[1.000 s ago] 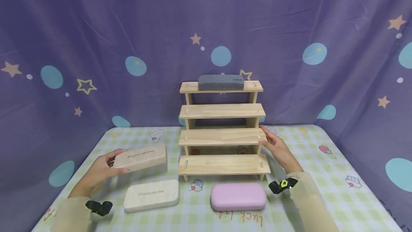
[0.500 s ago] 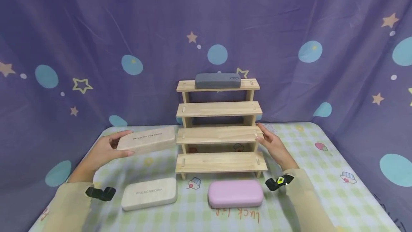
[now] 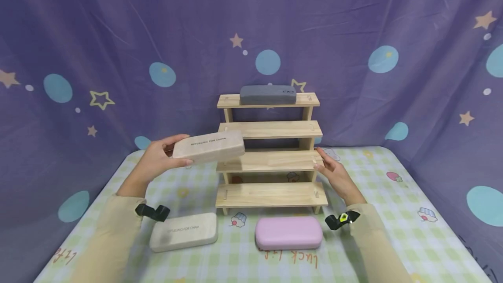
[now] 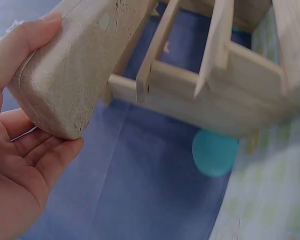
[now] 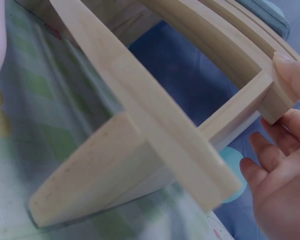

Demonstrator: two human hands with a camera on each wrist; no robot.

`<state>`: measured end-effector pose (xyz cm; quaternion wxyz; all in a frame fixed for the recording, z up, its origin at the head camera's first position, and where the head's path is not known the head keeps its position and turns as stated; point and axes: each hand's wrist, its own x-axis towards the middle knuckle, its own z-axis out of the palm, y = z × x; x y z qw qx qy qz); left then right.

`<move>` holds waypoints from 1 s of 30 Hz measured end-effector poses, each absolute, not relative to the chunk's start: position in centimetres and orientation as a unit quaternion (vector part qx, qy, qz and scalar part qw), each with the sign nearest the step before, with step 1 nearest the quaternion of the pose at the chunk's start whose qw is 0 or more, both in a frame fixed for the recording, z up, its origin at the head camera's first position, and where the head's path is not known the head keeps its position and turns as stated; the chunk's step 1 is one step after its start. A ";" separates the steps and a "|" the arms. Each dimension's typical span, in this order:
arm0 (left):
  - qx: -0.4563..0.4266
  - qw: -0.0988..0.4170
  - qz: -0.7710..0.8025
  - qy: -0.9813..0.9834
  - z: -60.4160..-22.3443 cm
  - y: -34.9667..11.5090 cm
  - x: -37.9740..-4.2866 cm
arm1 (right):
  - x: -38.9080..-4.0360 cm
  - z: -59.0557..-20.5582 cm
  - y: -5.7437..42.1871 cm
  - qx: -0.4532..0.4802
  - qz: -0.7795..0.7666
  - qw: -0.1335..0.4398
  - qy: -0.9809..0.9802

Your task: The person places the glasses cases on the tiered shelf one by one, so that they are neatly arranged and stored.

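My left hand (image 3: 159,158) grips a beige glasses case (image 3: 210,146) by its left end, thumb on one side and fingers on the other. Lettering on the case reads "REFUELING FOR CHINA". It is raised off the table, and its right end overlaps the left ends of the middle steps in the head view. The wooden step shelf (image 3: 271,194) has several tiers. At its right side my right hand (image 3: 339,178) pinches the end of the second step from the bottom, the thumb (image 5: 292,75) on top and fingers beneath. A grey-blue glasses case (image 3: 267,95) lies on the top step.
A whitish glasses case (image 3: 184,232) lies on the table at front left, below my left forearm. In front of the shelf is a pink glasses case (image 3: 288,233). A green checked cloth (image 3: 393,230) covers the table, and a purple curtain (image 3: 338,25) hangs behind.
My left hand has lifted the beige glasses case up and to the right, from low over the table to the height of the middle steps. My right hand keeps its place on the shelf.
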<state>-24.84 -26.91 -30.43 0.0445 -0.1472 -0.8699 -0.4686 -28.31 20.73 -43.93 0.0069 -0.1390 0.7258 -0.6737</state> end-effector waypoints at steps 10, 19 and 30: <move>-0.172 0.044 -0.490 -0.853 -29.5 -22.8 -27.6 | -28.1 -43.8 21.0 -0.130 -0.676 0.010 0.726; -0.187 0.050 -0.499 -0.845 -29.9 -20.3 -29.8 | -28.2 -43.9 21.0 -0.136 -0.669 0.009 0.731; -0.209 0.028 -0.504 -0.837 -29.6 -17.5 -32.5 | -28.3 -43.8 20.8 -0.137 -0.672 0.007 0.728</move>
